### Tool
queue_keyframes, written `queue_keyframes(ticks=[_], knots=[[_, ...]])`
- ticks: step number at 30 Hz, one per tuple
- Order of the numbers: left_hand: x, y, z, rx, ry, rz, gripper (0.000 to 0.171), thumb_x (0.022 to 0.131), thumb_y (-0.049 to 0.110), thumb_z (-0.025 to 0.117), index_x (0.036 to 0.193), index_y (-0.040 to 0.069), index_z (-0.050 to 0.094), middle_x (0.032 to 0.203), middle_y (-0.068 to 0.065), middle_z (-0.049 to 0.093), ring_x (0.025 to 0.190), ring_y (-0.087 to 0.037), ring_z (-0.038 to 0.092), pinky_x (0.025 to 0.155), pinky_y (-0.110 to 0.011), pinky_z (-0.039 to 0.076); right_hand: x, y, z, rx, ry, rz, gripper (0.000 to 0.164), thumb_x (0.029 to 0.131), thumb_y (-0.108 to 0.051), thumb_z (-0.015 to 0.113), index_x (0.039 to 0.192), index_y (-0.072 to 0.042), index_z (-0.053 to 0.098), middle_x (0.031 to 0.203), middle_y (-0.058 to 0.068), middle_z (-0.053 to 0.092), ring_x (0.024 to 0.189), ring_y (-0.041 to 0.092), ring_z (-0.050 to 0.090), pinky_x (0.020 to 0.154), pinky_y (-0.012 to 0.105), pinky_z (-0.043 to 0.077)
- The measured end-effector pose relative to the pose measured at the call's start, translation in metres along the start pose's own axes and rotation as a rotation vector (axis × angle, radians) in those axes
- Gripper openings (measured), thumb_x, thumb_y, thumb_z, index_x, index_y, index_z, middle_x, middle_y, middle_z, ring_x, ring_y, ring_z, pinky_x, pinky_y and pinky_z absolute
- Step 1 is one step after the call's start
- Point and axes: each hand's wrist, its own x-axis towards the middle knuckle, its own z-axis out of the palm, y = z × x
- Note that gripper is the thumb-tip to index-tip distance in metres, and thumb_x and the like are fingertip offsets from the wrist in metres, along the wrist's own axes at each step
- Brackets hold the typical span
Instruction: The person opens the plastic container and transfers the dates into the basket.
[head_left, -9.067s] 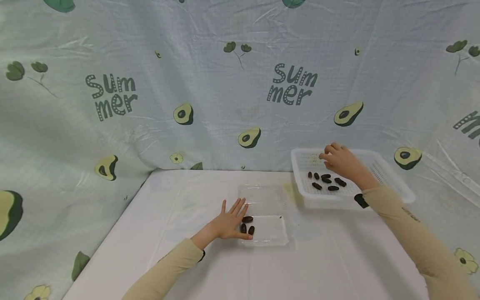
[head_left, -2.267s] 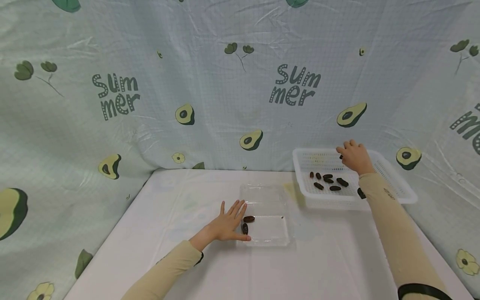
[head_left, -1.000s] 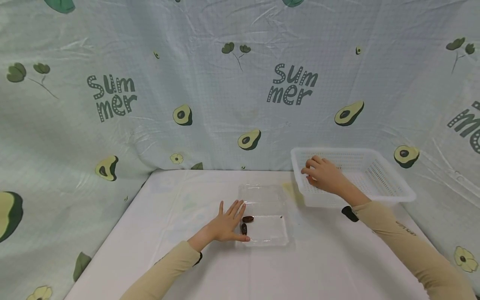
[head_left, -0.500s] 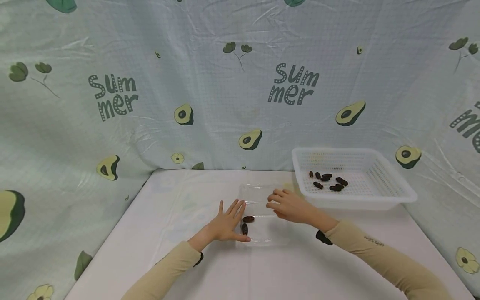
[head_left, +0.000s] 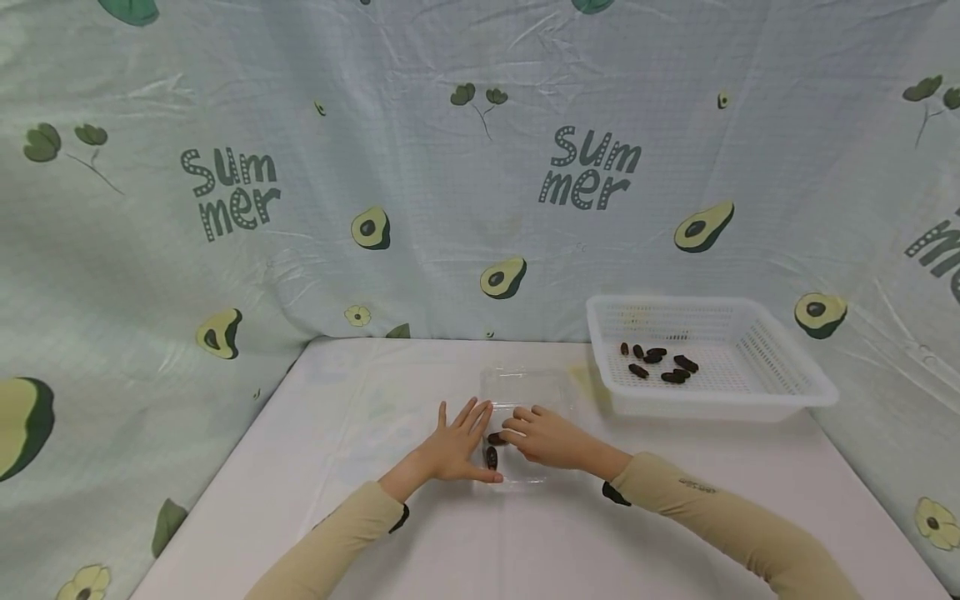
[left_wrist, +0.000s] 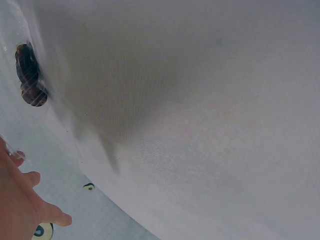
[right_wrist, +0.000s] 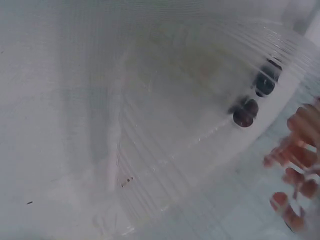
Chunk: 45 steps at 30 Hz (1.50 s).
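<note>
Two dark brown dates lie at the left end of a clear plastic clamshell box, which stands with its lid folded back. The left hand spreads its fingers flat along the box's left edge, with the thumb at the front corner. Over the box, the right hand has loosely bent fingers, the tips right at the rear date. The front date sits beside the left palm. In the right wrist view, both dates show through the plastic, apart from the right hand's fingers.
At the back right stands a white perforated plastic basket with several dates on its floor. A white cloth covers the table. An avocado-printed curtain hangs behind and at both sides.
One of three dates has left the clamshell box, and another date now lies in the basket. The right hand has moved from the basket left to the box; the left hand has stayed put.
</note>
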Motion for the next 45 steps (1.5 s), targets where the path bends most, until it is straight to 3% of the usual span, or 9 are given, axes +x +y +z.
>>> queue_keyframes(ticks=[9,17,21,29,38,45], knots=[[0.002,-0.001,0.003,-0.014,-0.006,-0.009,0.107,0.073,0.074,0.044,0.144,0.005,0.003,0.151,-0.01,0.008,0.139,-0.03,0.006,0.098,-0.068,0.01,0.007,-0.007,0.025,0.019,-0.09,0.025,0.038,0.083,-0.031,0.062,0.119,-0.022,0.055,0.117,-0.008,0.057,0.1,0.012,0.049,0.074,0.026,0.045],[0.003,-0.001,0.004,-0.02,-0.015,-0.01,0.107,0.073,0.075,0.042,0.145,0.006,0.003,0.151,-0.01,0.007,0.14,-0.029,0.005,0.099,-0.067,0.01,0.01,-0.01,0.04,0.035,-0.093,0.003,0.035,0.087,-0.029,0.057,0.121,-0.023,0.054,0.109,-0.009,0.059,0.091,0.01,0.05,0.07,0.025,0.045],[0.003,-0.001,0.004,-0.024,-0.017,-0.011,0.107,0.073,0.075,0.042,0.144,0.005,0.003,0.151,-0.01,0.007,0.139,-0.029,0.006,0.099,-0.068,0.009,0.012,-0.011,0.041,0.012,-0.088,-0.01,0.032,0.088,-0.031,0.054,0.12,-0.023,0.055,0.106,-0.009,0.058,0.091,0.01,0.048,0.07,0.025,0.045],[0.003,0.001,0.003,-0.015,-0.018,-0.005,0.107,0.073,0.075,0.042,0.145,0.006,0.003,0.151,-0.01,0.007,0.139,-0.029,0.006,0.099,-0.068,0.009,0.012,-0.013,0.041,-0.018,-0.051,-0.016,0.014,0.089,-0.03,0.052,0.101,-0.025,0.058,0.09,-0.008,0.056,0.079,0.01,0.046,0.062,0.024,0.041],[0.003,0.001,0.001,-0.027,-0.029,-0.01,0.106,0.074,0.073,0.043,0.144,0.005,0.003,0.151,-0.011,0.006,0.14,-0.029,0.005,0.1,-0.067,0.008,0.006,-0.012,0.04,-0.024,-0.095,-0.019,0.013,0.09,-0.03,0.051,0.101,-0.027,0.057,0.09,-0.007,0.059,0.078,0.01,0.047,0.063,0.023,0.041],[0.002,0.001,0.001,-0.035,-0.017,-0.002,0.107,0.073,0.074,0.042,0.144,0.004,0.005,0.151,-0.012,0.008,0.139,-0.029,0.007,0.099,-0.067,0.007,-0.002,-0.007,0.029,-0.053,-0.063,-0.067,0.009,0.088,-0.026,0.053,0.097,-0.025,0.055,0.086,-0.009,0.056,0.076,0.01,0.045,0.061,0.021,0.038]])
